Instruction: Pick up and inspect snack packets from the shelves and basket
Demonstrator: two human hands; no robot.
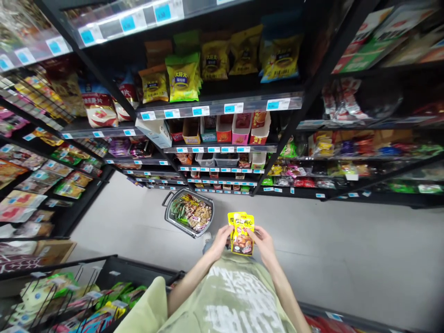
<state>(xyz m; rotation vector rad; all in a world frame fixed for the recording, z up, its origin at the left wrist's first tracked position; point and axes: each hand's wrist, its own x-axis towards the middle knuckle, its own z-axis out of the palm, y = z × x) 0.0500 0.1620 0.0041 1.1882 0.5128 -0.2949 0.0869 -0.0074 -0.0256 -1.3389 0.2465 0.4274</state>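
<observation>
Two yellow snack packets overlap in front of my body, the front snack packet (243, 240) showing a picture of food and dark lettering. My left hand (222, 241) grips their left edge, with the rear packet partly hidden behind the front one. On the other side my right hand (262, 240) pinches the front packet's right edge, thumb on its face. A grey shopping basket (169, 217) stands on the floor ahead and left of my hands, filled with several packaged goods in green, brown and purple.
Tall black shelving with yellow chip bags (182, 78) and price tags faces me. Small boxes (224, 129) fill the lower shelves. Racks of packets (69, 182) line the left, and a wire-divided display (62, 296) stands close at lower left. Grey floor (312, 231) lies between.
</observation>
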